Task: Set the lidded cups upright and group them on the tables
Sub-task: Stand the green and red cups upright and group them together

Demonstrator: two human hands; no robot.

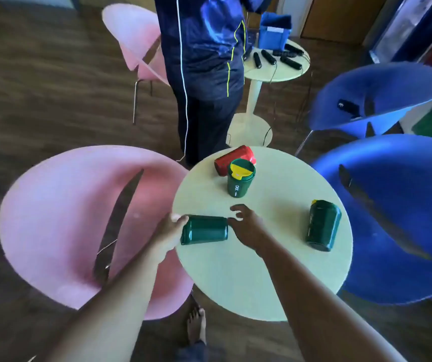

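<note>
A round pale table [275, 270] holds several lidded cups. One green cup [240, 178] with a yellow lid stands upright near the far side. Just behind it, touching it, a red cup [232, 158] lies on its side. A second green cup [323, 225] lies on its side at the right. A third green cup [204, 229] lies on its side at the table's left edge. My left hand [170, 228] touches that cup's left end. My right hand [246, 223] is at its right end with fingers spread; no grip is closed around it.
A pink chair [66, 218] stands left of the table and two blue chairs [397, 218] on the right. A person in a dark tracksuit [204, 61] stands just beyond the table. A second small table [280, 71] behind holds black devices, cables and a blue bag.
</note>
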